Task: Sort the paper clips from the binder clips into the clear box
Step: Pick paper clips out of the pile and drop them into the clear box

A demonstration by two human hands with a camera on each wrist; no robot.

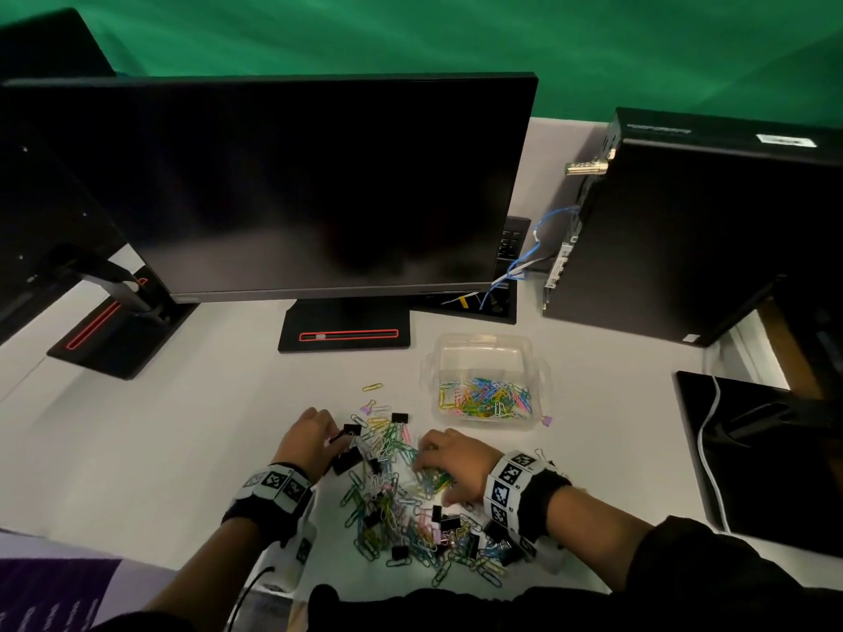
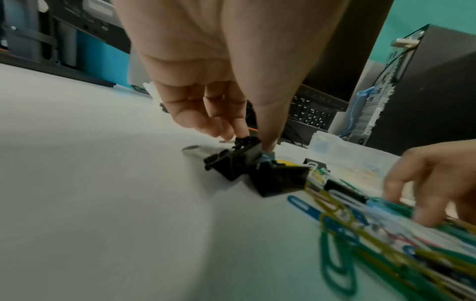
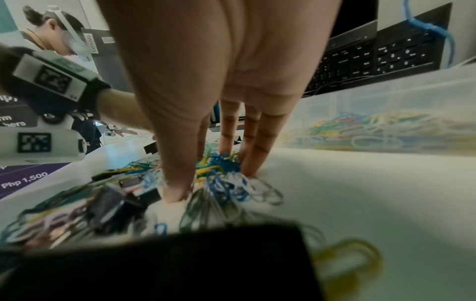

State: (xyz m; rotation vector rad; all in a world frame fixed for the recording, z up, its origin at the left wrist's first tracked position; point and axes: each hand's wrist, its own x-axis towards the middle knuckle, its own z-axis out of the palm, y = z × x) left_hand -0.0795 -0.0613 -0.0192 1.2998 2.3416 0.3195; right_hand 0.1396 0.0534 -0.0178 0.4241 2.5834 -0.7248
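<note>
A mixed pile of coloured paper clips and black binder clips (image 1: 401, 508) lies on the white desk in front of me. My left hand (image 1: 335, 437) is at the pile's left edge and pinches a black binder clip (image 2: 231, 163) between thumb and fingertips (image 2: 240, 130); a second black binder clip (image 2: 278, 179) lies against it. My right hand (image 1: 433, 472) is clawed over the pile's right side, thumb and fingers (image 3: 251, 154) closing on a bunch of paper clips (image 3: 221, 175). The clear box (image 1: 483, 353) stands beyond my right hand, with several paper clips (image 1: 486, 399) inside.
A dark monitor (image 1: 292, 184) on its stand base (image 1: 344, 333) fills the back of the desk, and a second monitor (image 1: 54, 212) is at the left. A black computer tower (image 1: 684, 230) stands at the right. A small purple binder clip (image 1: 546, 420) lies beside the box.
</note>
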